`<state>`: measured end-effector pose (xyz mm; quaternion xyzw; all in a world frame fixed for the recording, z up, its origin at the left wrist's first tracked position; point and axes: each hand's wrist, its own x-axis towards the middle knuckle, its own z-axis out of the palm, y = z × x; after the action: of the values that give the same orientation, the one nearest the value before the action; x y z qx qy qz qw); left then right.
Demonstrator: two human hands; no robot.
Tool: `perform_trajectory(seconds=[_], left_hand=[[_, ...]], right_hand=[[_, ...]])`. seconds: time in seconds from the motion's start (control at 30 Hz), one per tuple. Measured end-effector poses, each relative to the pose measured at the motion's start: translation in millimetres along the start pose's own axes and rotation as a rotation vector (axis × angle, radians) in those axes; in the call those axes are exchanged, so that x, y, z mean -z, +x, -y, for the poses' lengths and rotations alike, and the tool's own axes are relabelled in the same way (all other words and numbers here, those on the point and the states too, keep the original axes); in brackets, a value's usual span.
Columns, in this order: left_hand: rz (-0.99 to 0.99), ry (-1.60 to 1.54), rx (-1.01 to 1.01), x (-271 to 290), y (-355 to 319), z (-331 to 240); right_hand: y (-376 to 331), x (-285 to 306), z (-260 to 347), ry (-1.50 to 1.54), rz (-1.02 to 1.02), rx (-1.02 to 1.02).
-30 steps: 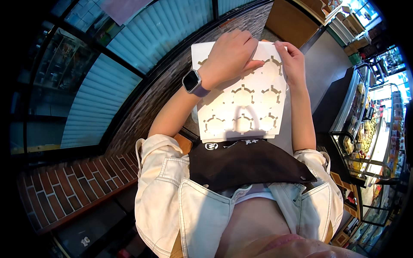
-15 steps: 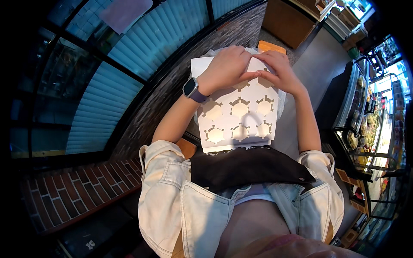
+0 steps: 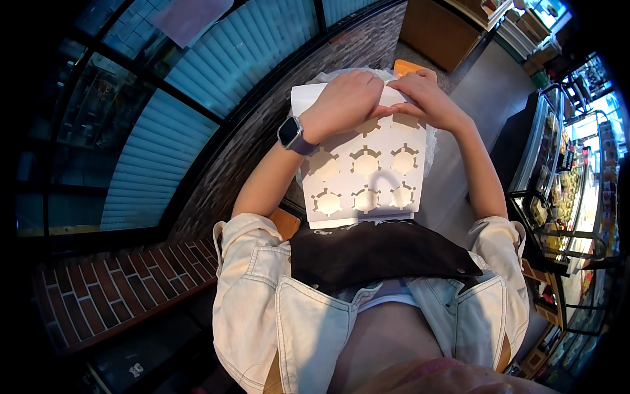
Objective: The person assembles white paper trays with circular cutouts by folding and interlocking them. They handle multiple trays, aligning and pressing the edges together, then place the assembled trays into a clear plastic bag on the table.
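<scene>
A white cardboard cupcake insert (image 3: 377,178) with rows of round, notched cut-outs lies in front of me, its near edge by my black apron (image 3: 380,253). My left hand (image 3: 348,102) reaches over its far part, fingers curled down and thumb pointing right. Opposite it, my right hand (image 3: 430,102) bends its fingers and thumb at the same far edge. Both hands are closed on the card there, thumbs almost meeting. The fingertips are partly hidden behind the knuckles. White card shows under the insert at the near edge, and crinkled clear plastic (image 3: 430,148) sticks out around it.
A stone-faced wall (image 3: 262,141) and dark-framed window run along the left, with a brick ledge (image 3: 125,289) nearer me. An orange-brown wooden piece (image 3: 408,67) shows beyond my right hand. Glass display cases (image 3: 545,157) stand at the right, and a brown cabinet (image 3: 440,36) farther ahead.
My right wrist and forearm have swung out to the right, and the right hand has turned slightly. My left hand has barely moved. The cardboard insert stays in nearly the same place.
</scene>
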<state>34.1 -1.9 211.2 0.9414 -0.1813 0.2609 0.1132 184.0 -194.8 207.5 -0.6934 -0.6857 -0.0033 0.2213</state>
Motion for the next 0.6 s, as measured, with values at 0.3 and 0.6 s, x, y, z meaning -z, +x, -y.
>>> perform_trajectory(seconds=[0.3, 0.6], left_hand=[[0.049, 0.042, 0.056, 24.1, -13.1, 11.4], [-0.198, -1.046, 0.595, 49.5, -82.1, 26.9]], right_hand=[[5.5, 2.9, 1.7, 0.036, -0.065, 0.004], [-13.3, 8.3, 3.3, -0.016, -0.187, -0.016]])
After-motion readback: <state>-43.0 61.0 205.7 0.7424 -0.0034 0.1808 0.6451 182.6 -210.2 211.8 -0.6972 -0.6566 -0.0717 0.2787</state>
